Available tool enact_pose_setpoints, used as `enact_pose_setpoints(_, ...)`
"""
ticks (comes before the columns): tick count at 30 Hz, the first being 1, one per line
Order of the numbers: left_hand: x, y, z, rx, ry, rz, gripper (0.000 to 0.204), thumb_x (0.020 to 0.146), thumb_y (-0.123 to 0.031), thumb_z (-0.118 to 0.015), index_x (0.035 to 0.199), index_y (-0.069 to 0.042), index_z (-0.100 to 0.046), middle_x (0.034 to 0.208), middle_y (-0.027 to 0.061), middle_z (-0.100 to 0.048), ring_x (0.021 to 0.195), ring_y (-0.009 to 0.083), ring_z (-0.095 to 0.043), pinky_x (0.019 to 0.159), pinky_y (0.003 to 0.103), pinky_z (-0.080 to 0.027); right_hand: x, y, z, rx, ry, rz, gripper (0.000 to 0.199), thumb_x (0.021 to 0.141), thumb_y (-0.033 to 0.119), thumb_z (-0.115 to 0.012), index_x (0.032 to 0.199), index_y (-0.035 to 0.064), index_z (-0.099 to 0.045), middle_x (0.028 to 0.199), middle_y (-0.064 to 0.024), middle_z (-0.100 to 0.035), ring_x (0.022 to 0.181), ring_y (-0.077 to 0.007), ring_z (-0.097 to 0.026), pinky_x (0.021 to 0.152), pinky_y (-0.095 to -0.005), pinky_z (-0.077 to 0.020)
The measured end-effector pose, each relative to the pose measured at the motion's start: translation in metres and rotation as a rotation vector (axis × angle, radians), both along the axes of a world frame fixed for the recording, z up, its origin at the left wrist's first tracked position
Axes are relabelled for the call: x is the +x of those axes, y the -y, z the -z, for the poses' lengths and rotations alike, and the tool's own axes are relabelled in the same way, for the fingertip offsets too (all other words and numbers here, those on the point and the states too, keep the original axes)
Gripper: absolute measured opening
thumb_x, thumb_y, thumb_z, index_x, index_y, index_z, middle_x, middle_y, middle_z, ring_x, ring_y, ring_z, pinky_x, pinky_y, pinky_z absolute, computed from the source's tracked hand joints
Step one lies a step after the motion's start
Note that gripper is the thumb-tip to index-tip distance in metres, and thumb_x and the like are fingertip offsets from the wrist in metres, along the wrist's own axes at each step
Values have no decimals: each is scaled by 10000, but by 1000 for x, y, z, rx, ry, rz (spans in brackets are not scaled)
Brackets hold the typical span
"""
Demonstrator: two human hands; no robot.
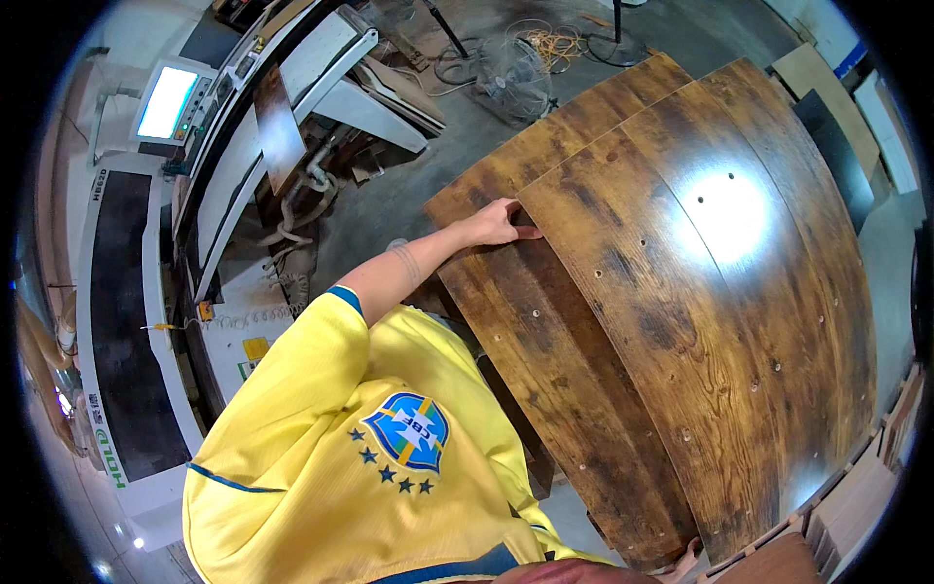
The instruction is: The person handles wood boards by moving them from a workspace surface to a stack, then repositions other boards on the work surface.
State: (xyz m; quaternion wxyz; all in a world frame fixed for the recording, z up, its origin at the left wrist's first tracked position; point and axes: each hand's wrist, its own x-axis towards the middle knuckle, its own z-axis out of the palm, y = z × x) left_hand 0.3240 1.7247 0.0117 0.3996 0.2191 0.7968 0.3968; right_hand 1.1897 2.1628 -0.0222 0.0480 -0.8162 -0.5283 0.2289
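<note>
Two large dark brown wood-grain panels with small drilled holes lie stacked and offset. The top panel rests on the lower panel, which sticks out on the left. My left hand reaches forward and grips the far left corner of the top panel, fingers curled over its edge. At the bottom edge of the picture, only the fingertips of my right hand show. They touch the near end of the panels, and the grip itself is hidden. My yellow shirt fills the lower left.
A long white woodworking machine with a lit screen runs along the left. A floor fan and coiled cables lie beyond the panels. More boards lean at the upper right, and stacked pale boards sit at the lower right.
</note>
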Motion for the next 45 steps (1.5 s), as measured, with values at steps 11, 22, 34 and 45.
enact_pose_setpoints(11,-12,-4,1,-147,202,-32,933,815,-491,-898,1545,-81,-488,1602,114,-478,1437,271,-478,1174,399,-395,11,-7,9,14,-28,-3,501,996,278,-742,1369,-35,-625,1351,-198,-675,1205,-304,-650,1051,-402,-502)
enact_pose_setpoints(22,1,-21,-15,-149,63,79,812,774,-351,-950,1448,-68,-596,1468,99,-624,1369,241,-550,1160,392,-426,59,25,4,-2,-33,81,494,1000,278,-735,1367,-35,-626,1351,-197,-677,1206,-306,-653,1047,-404,-509)
enact_pose_setpoints(34,-7,-11,4,-88,211,-110,783,763,-289,-962,1429,-80,-608,1443,89,-641,1293,215,-597,1099,364,-482,49,30,17,-8,-50,129,487,1004,277,-728,1365,-35,-628,1351,-196,-678,1208,-308,-657,1042,-405,-517)
enact_pose_setpoints(45,3,-12,-24,-252,-146,206,882,771,-738,-784,1457,-214,-603,1470,32,-638,1365,259,-570,1133,353,-429,-11,12,-11,97,43,59,480,1008,276,-721,1362,-35,-629,1351,-195,-680,1209,-311,-661,1037,-406,-524)
